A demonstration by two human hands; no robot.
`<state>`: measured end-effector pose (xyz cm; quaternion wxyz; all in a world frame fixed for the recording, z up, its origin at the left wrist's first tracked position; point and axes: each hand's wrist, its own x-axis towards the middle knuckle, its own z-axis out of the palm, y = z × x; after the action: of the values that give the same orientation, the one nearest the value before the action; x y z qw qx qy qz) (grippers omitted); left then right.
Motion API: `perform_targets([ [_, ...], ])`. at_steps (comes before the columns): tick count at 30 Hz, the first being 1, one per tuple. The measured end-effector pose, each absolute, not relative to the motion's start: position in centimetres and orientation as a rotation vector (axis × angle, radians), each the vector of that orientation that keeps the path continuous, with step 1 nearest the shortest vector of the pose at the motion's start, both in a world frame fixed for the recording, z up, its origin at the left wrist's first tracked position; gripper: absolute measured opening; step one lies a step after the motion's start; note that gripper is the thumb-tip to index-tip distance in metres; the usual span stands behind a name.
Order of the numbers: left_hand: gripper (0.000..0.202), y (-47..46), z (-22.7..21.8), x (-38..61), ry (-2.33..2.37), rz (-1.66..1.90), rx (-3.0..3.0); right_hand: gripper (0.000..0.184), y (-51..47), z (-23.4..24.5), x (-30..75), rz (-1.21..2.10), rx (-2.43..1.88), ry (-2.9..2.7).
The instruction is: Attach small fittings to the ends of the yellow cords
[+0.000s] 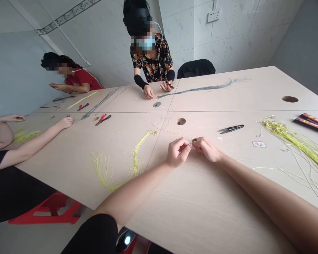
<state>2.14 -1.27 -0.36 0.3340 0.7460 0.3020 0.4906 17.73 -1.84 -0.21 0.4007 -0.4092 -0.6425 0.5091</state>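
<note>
I'm watching the left hand [178, 152] and right hand [207, 149] working close together above the surface [201, 201], their fingers [197, 141] pinched nearly shut on a small piece [194, 140]. It's dark with a glint of gold, and it's too small for me to identify. Everything is depending on that pinch: I'm judging that a slip from either side could drop the piece, and it could be hard to spot among the clutter. Just beyond the fingers to the right, snips [231, 128] are lying with their tips pointing toward the hands, so a careless reach could catch them. A paper tag [219, 138] is sitting nearer still and could get knocked. Yellow cord [288, 142] is sprawling farther right, with loose strands running near the right forearm [254, 190], which could drag or tangle them. Another bunch of yellow cord [122, 173] is lying left of the fingers.
</note>
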Motion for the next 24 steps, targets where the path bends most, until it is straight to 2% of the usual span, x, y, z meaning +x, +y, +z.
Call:
perform_targets([
  [24, 0.031, -1.17, -0.56, 2.1, 0.784, 1.279, 1.938, 0.026, -1.77, 0.0, 17.81, 1.292, -1.013, -1.613],
])
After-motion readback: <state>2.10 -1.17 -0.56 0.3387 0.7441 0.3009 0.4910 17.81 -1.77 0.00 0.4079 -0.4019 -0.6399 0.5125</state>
